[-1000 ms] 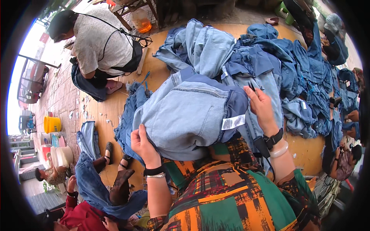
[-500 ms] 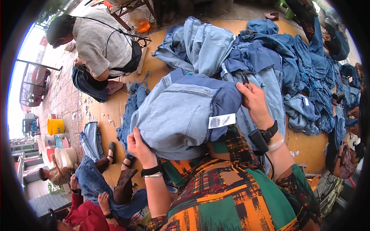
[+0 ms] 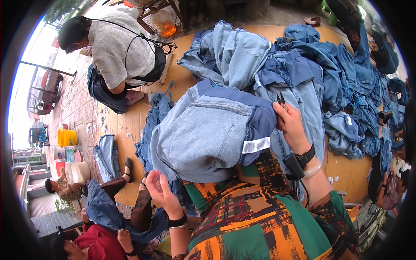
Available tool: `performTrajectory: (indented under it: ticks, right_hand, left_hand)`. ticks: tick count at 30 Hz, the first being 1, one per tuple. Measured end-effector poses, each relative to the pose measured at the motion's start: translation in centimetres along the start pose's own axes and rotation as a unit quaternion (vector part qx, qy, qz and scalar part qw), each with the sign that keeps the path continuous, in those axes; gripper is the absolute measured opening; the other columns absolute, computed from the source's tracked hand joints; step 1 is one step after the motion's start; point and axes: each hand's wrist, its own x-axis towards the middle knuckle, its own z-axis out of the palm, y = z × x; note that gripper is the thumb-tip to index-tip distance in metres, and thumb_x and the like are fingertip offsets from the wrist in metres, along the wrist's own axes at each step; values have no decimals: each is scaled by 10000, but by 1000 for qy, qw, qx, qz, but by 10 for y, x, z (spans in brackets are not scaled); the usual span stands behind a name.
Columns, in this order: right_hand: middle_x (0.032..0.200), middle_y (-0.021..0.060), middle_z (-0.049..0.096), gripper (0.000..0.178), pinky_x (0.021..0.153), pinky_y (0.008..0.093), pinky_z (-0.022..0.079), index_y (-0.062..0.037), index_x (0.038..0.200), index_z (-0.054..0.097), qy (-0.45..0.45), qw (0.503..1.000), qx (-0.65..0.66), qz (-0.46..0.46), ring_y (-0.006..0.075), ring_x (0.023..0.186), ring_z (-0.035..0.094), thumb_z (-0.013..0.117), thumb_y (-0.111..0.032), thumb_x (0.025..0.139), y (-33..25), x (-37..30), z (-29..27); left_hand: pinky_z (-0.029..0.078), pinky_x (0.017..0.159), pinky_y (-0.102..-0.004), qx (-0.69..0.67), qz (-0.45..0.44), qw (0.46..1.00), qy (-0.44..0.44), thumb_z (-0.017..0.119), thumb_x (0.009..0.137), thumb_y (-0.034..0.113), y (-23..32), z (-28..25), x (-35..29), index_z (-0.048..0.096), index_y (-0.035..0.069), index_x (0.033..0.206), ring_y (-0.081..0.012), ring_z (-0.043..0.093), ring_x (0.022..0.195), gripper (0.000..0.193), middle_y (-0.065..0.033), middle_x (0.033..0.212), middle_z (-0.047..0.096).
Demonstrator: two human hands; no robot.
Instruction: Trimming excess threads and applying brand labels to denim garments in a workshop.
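A light-blue pair of jeans (image 3: 197, 136), turned inside out, lies bunched across my lap with its darker blue lining and a white label (image 3: 256, 145) showing. My right hand (image 3: 295, 128) is closed around small thread snips (image 3: 281, 99), their dark pointed blades sticking out past my fingers, beside the right edge of the jeans. Whether those fingers also pinch the cloth is hard to see. Just off the lower left edge of the jeans, my left hand (image 3: 164, 193) is open, palm turned up and fingers apart, holding nothing.
Piled jeans (image 3: 236, 52) lie ahead, and a darker heap (image 3: 346, 82) stretches off to the right over brown boards (image 3: 346, 171). One person (image 3: 123, 47) bends over at the upper left; another in red (image 3: 102, 242) handles denim at the lower left. A yellow bucket (image 3: 67, 138) stands far left.
My left hand has let go of the lower left edge of the jeans and moved down, its fingers opening. My right hand still holds the snips near the right edge.
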Motion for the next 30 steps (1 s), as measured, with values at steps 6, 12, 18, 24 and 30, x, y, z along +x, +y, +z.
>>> performTrajectory:
  ticks: [6,12,18,24,30]
  right_hand:
    - [576,-119,377,205,433,209,197,-106,838,592,4,1000,-10,9,1,462,282,672,-276,919,3,-1,-3]
    - [668,-128,441,136,443,187,206,-97,924,619,21,999,-39,-25,-23,501,311,688,-213,909,5,-8,0]
    - [627,-151,370,165,473,200,192,-175,816,580,36,999,-26,-10,-14,514,279,632,-265,944,-12,-9,14]
    - [593,-123,359,155,469,203,201,-182,820,559,-5,996,85,-10,-2,482,271,646,-249,930,-53,17,31]
    - [577,-131,397,197,439,192,186,-190,767,569,2,992,119,-29,-9,451,285,660,-264,925,-99,22,69]
  left_hand:
    - [435,806,-235,0,-39,999,20,552,969,101,-2,-12,-9,555,-11,1122,-100,554,910,189,-49,1002,605]
    - [461,616,-233,-9,-117,992,-52,567,961,105,-9,-25,-11,593,0,852,-89,561,649,153,-39,732,613]
    - [457,594,-232,70,-228,944,-227,666,911,178,6,-7,-29,615,-6,795,-72,565,652,224,-16,697,621]
    - [435,551,-304,262,-150,935,-186,774,791,328,30,42,-20,609,-47,775,-151,549,561,409,-101,608,596]
    - [438,587,-247,-7,-191,972,-137,605,908,93,12,30,-35,608,-23,832,-75,562,639,140,1,685,606]
